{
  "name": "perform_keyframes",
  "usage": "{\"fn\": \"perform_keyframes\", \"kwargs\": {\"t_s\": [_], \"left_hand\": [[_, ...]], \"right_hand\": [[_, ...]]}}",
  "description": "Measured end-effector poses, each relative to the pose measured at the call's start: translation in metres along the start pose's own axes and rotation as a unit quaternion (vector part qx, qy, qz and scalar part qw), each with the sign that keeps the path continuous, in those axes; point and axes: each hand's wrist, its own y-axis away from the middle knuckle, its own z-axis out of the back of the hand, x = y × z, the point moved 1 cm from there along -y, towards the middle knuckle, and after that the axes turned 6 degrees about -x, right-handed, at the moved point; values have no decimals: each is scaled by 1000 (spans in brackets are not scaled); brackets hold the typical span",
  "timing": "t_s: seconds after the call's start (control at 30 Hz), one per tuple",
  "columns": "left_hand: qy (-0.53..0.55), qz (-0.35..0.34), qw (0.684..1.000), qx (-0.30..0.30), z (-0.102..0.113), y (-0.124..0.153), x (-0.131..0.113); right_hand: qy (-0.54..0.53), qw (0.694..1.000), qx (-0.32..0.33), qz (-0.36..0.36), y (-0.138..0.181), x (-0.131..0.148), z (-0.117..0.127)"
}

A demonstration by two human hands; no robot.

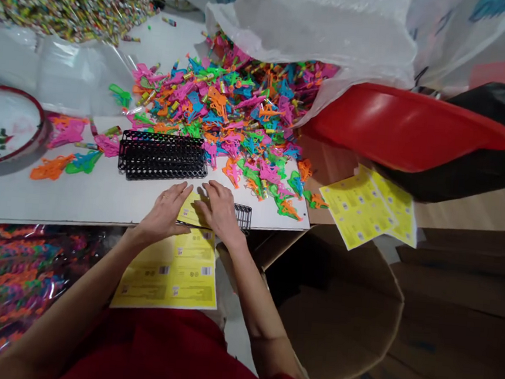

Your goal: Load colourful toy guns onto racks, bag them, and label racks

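My left hand [165, 210] and my right hand [220, 210] lie side by side at the near edge of the white table [79, 195]. Both press flat, fingers stretched, on a yellow printed sheet [170, 271] that hangs over the table edge toward my lap. Under the sheet's top part sits a small black grid tray [243, 216], showing beside my right hand. A larger black grid rack [162, 157] stands just beyond my fingers. Behind it spreads a heap of small bright plastic toy pieces [237, 111] in pink, orange, green and blue.
A white bowl with a red rim [2, 126] is at the far left. A red tub [399, 128] and more yellow sheets [366, 206] lie to the right, above open cardboard boxes [339, 315]. A clear plastic bag [311, 23] spills the toys. Packed coloured toys [10, 274] lie lower left.
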Motion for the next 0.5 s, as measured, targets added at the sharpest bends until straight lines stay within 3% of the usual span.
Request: {"fn": "perform_keyframes", "kwargs": {"t_s": [0.07,0.17,0.27,0.4,0.5], "left_hand": [[-22,-8,1000,-11,-1,3,-1],[-70,-30,997,33,-2,-4,-3],[-91,-41,992,80,1,-13,-5],[-96,-25,992,82,9,-14,-12],[-114,11,989,90,10,-11,-17]], "right_hand": [[5,1000,17,13,-1,11,-7],[17,998,56,16,7,15,-14],[38,995,94,26,18,5,-14],[64,988,128,59,35,-10,-3],[77,989,118,51,46,-21,5]]}}
